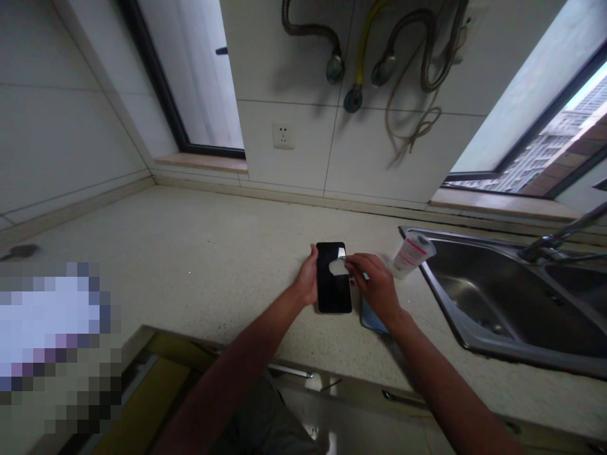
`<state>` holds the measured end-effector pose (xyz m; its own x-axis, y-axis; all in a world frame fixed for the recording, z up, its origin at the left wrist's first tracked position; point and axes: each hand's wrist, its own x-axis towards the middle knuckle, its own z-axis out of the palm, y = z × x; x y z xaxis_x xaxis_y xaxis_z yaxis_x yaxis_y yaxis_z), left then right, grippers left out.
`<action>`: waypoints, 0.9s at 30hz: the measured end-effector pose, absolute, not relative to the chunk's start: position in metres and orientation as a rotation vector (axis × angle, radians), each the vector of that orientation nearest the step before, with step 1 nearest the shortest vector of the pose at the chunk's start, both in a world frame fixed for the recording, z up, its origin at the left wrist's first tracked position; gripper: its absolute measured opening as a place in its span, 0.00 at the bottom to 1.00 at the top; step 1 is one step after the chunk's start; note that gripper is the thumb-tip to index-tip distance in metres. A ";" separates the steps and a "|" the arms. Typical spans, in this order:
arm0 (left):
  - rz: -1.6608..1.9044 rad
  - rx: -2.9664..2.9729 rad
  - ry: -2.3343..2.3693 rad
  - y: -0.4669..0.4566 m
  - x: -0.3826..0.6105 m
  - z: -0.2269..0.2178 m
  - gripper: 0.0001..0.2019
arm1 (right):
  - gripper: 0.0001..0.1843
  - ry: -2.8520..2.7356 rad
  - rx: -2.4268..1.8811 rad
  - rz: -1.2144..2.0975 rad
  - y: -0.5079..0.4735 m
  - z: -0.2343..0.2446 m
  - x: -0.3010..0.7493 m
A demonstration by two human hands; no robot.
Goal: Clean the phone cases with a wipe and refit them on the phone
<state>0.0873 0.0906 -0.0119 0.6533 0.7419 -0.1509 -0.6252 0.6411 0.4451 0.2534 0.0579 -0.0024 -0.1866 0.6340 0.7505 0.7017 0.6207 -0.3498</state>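
1. Left hand (pixel 308 276) gripped the edge of a black glossy smartphone (pixel 333 291), lying flat on a speckled beige stone countertop (pixel 190 253).
2. Right hand (pixel 374 284) closed, pinching a small white wipe (pixel 337 266) against the screen.
3. Flat pale-blue object (pixel 372 319) lay beneath right hand; white-and-red plastic tube (pixel 411 254) lay tilted just beyond, near a stainless steel sink (pixel 462 341).

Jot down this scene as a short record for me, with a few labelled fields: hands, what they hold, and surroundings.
Left hand: holds the edge of a black smartphone
Right hand: pinches a white wipe against the screen
Nearby: flat blue object; white-and-red tube
Surface: speckled countertop beside a steel sink
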 end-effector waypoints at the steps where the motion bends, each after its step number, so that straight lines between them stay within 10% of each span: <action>1: 0.765 0.391 0.316 0.090 0.087 -0.012 0.36 | 0.11 -1.855 -1.077 -0.084 0.059 -0.002 0.254; 27: 0.477 0.499 0.301 0.078 0.087 -0.012 0.42 | 0.18 -2.014 -0.952 0.098 0.059 -0.005 0.249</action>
